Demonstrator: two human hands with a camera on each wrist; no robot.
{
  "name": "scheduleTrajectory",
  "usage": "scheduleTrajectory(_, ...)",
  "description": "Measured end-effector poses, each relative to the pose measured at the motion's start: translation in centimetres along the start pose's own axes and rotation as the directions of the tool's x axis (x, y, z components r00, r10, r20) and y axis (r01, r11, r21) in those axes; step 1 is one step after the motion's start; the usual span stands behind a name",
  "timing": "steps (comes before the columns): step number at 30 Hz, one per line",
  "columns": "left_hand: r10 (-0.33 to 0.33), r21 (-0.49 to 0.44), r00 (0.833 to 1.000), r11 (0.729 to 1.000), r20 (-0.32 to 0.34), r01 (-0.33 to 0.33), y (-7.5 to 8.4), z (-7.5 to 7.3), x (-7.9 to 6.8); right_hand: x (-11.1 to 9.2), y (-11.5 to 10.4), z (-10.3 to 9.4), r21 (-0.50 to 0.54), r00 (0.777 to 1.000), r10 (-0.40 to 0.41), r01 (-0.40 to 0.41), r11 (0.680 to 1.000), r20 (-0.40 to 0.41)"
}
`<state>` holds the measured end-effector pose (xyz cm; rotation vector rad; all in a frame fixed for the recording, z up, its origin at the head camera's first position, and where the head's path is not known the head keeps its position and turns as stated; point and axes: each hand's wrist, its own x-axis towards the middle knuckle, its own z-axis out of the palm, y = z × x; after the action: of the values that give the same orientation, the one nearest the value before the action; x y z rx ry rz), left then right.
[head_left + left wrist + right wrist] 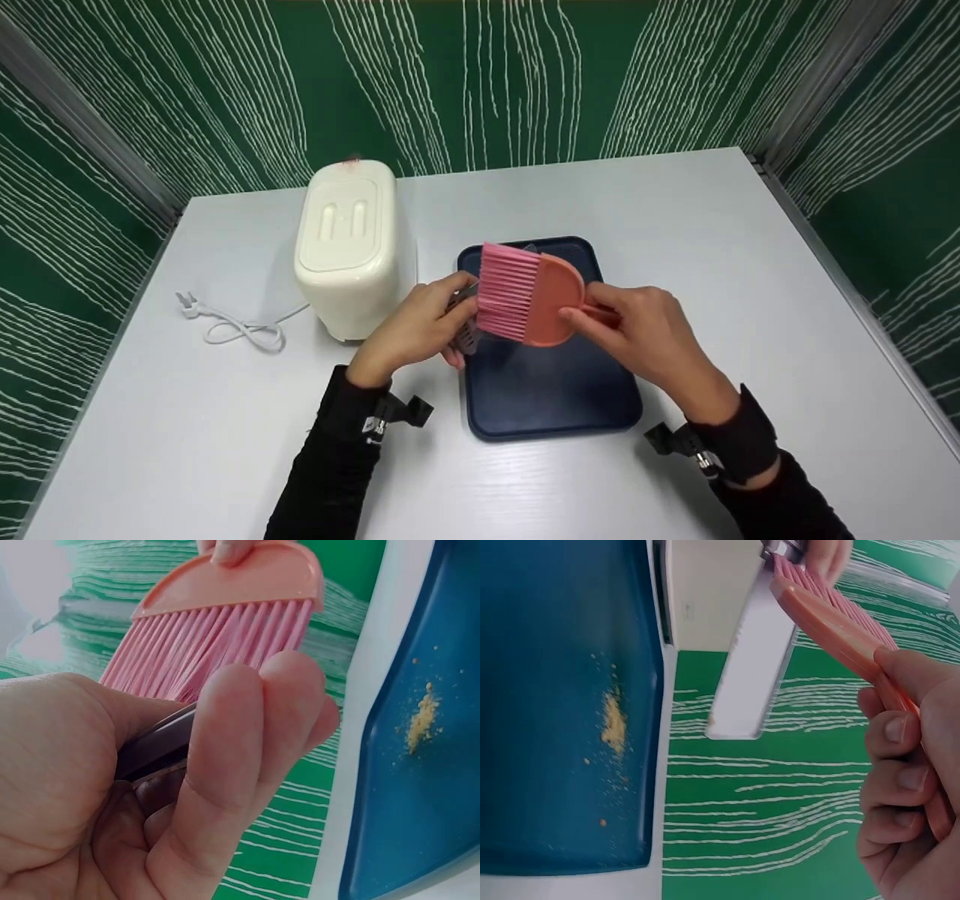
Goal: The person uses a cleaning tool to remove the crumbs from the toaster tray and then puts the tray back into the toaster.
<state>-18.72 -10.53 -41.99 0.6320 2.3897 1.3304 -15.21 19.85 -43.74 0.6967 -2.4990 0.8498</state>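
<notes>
White table (pixel 697 225), yellow crumbs (pixel 422 720) in blue tray (pixel 555 397), pink brush (pixel 531 297)

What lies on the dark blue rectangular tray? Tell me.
Yellowish granular crumbs lie scattered on the tray. In the head view, the orange pink-bristled brush covers part; what's behind is hidden there.

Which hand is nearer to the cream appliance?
Left. The left hand is close by the cream appliance's near right side; the right hand is farther off, by the tray's right edge.
</notes>
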Motion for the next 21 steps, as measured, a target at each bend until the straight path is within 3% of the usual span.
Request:
scheduleTrajectory(7,0.010,-0.029,1.000,1.000,0.008,-0.009,0.0,0.0,-0.1,-0.1,0.2,0.4,-0.027,1.000,0.025,-0.025,0.999,0.005)
scheduleTrajectory(21,-0.005,-0.048,1.000,0.999,0.015,0.006,0.3,0.0,-0.1,-0.2,1.4,0.6,-0.186,1.000,0.015,-0.015,0.982,-0.002)
